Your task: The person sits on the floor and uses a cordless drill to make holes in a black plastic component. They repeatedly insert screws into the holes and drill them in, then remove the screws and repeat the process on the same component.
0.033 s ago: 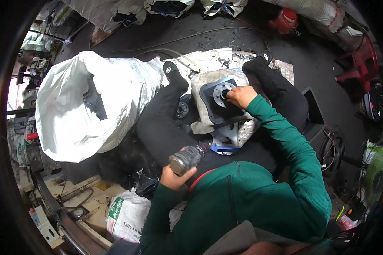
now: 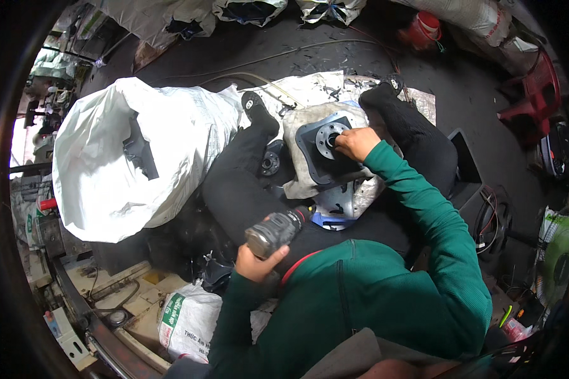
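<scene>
My left hand (image 2: 253, 262) grips a grey and black cordless power tool (image 2: 275, 230), held low over my left thigh with its nose pointing up and right. My right hand (image 2: 357, 142) reaches forward, its fingers pinched on the edge of a round metal hub (image 2: 325, 136). The hub sits in a dark square plate (image 2: 316, 161). The plate lies on a grey, dirty casing (image 2: 300, 183) between my legs in black trousers. A blue part (image 2: 329, 220) shows just below the casing. Whether my fingers hold a small piece is hidden.
A big white sack (image 2: 133, 158) stands open at my left. A smaller printed sack (image 2: 186, 322) lies by my left elbow. A red stool (image 2: 537, 95) and coiled cables (image 2: 493, 221) are at the right, and a red bucket (image 2: 423, 28) is at the far top.
</scene>
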`<state>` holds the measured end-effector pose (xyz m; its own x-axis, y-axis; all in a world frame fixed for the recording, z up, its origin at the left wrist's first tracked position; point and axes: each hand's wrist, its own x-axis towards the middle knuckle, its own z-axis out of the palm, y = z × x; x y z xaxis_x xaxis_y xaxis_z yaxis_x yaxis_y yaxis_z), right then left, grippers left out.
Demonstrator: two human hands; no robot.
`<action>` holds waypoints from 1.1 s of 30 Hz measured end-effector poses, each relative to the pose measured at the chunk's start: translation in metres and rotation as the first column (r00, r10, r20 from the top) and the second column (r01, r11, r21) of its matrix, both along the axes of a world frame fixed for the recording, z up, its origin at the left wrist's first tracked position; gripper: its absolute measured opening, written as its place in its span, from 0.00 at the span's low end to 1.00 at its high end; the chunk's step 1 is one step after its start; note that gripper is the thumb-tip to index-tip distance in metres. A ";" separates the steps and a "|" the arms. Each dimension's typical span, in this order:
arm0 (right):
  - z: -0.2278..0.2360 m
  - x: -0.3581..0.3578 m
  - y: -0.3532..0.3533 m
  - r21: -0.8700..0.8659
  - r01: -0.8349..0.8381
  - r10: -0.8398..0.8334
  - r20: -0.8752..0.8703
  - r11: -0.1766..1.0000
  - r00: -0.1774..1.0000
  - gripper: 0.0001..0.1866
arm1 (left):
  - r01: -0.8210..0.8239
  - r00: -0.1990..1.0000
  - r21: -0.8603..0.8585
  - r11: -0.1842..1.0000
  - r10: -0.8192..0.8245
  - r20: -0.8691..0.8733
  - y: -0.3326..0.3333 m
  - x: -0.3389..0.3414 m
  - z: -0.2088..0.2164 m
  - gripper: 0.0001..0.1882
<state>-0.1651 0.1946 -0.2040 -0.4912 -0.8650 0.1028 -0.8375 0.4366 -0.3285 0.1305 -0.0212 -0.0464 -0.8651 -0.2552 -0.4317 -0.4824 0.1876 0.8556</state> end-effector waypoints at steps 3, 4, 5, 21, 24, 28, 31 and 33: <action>-0.006 0.002 -0.007 -0.057 0.056 -0.056 0.000 0.997 0.998 0.10 | 0.055 0.997 -0.063 0.997 -0.058 -0.053 -0.013 -0.030 0.019 0.21; -0.007 0.006 -0.009 -0.060 0.077 -0.076 0.019 0.995 0.997 0.11 | 0.045 0.998 -0.023 0.999 -0.046 -0.034 -0.013 -0.037 0.023 0.21; -0.007 0.006 -0.009 -0.045 0.107 -0.105 0.043 0.993 0.994 0.11 | 0.040 0.998 -0.020 0.999 -0.041 -0.038 -0.014 -0.045 0.026 0.20; 0.038 0.050 0.043 -0.194 0.775 0.723 0.546 0.601 -0.424 0.34 | 0.412 0.897 -0.159 0.897 -0.430 -0.103 0.034 -0.125 0.033 0.41; 0.041 0.047 0.045 -0.205 0.747 0.690 0.588 0.632 -0.423 0.34 | 0.406 0.896 -0.173 0.898 -0.428 -0.119 0.040 -0.129 0.037 0.40; 0.042 0.046 0.047 -0.188 0.750 0.678 0.601 0.635 -0.424 0.33 | 0.415 0.897 -0.170 0.894 -0.433 -0.088 0.039 -0.130 0.043 0.40; 0.041 0.050 0.047 -0.152 0.753 0.630 0.664 0.640 -0.402 0.30 | 0.425 0.879 -0.233 0.875 -0.461 -0.127 0.035 -0.129 0.046 0.40; 0.040 0.054 0.047 -0.108 0.766 0.607 0.683 0.634 -0.406 0.23 | 0.416 0.867 -0.293 0.861 -0.473 -0.159 0.033 -0.127 0.047 0.40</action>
